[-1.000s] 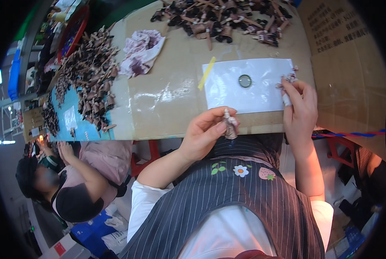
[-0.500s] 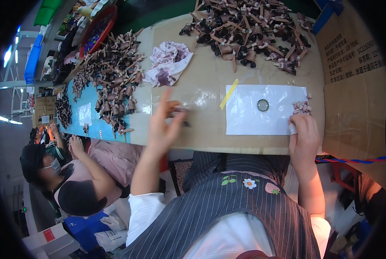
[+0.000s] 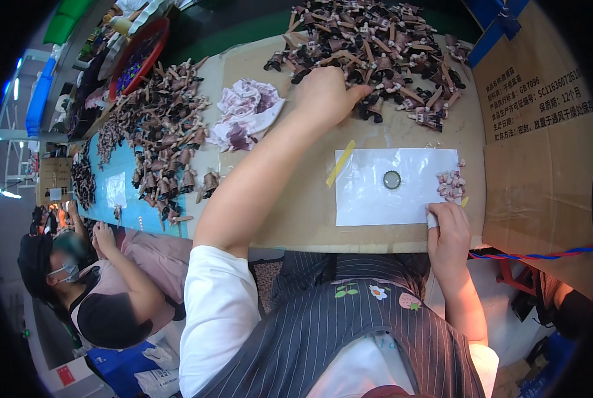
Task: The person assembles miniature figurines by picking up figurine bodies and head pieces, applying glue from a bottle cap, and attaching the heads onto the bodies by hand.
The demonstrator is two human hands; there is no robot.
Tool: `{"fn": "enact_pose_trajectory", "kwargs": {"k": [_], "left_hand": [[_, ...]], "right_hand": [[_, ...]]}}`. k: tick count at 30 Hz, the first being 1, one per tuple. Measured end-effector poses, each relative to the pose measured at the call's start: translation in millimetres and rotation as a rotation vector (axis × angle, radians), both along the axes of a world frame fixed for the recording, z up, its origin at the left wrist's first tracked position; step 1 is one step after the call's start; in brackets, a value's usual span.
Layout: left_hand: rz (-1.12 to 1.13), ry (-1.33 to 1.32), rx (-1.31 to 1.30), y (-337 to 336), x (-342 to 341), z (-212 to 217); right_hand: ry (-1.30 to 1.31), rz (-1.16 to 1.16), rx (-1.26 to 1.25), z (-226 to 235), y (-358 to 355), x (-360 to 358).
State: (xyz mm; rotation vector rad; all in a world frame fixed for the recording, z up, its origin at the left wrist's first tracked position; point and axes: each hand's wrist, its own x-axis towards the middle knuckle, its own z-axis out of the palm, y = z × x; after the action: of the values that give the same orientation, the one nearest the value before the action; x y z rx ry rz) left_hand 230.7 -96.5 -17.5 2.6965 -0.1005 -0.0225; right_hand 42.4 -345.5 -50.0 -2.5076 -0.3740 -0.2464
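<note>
My left hand [image 3: 329, 96] reaches over the near edge of a large heap of small brown-and-black figures [image 3: 376, 46]. Its thumb sticks out to the right; the other fingertips are hidden, so any grip cannot be seen. My right hand [image 3: 450, 232] rests at the lower right corner of a white sheet [image 3: 369, 199], fingers curled together. Something small and white [image 3: 432, 219] shows at its fingertips, perhaps a wrap on a finger. Beside that hand lies a cluster of small pinkish pieces [image 3: 450, 186]. A crimped bottle cap [image 3: 392, 180] sits on the sheet.
Yellow tape [image 3: 340, 163] lies by the sheet's left edge. A stained cloth [image 3: 246, 113] is crumpled near a second heap of figures [image 3: 167, 146]. One figure [image 3: 209, 184] lies apart beside that heap. A cardboard box [image 3: 535, 186] borders the right side. A co-worker [image 3: 117, 278] sits at left.
My left hand has swung from mid-table to the far heap. The small figure it held is gone from it, and one now lies beside the left heap. My right hand stays by the sheet.
</note>
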Motion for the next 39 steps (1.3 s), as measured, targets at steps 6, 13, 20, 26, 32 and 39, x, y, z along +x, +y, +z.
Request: {"fn": "enact_pose_trajectory", "kwargs": {"k": [6,13,20,26,32,39], "left_hand": [[-0.051,-0.223,-0.001,-8.8,-9.1,-16.9],[-0.091,-0.093,-1.106,19.6,-51.1,17.3],[-0.006,0.253,-1.272,22.0,-175.1,3.5],[0.096,0.282,-1.436,16.4,-208.0,-19.8],[0.09,0.228,-1.455,18.8,-210.7,-26.4],[0.058,0.221,-1.445,13.4,-209.1,-33.6]], "right_hand": [[0.005,0.014,0.203,11.4,0.2,2.6],[0.217,-0.018,0.606,16.5,10.4,20.7],[0.029,0.104,0.219,0.6,28.7,41.4],[-0.052,0.147,-0.009,7.2,42.0,43.6],[-0.066,0.162,-0.152,10.7,49.0,44.0],[-0.054,0.151,-0.122,23.8,47.6,41.0]]}}
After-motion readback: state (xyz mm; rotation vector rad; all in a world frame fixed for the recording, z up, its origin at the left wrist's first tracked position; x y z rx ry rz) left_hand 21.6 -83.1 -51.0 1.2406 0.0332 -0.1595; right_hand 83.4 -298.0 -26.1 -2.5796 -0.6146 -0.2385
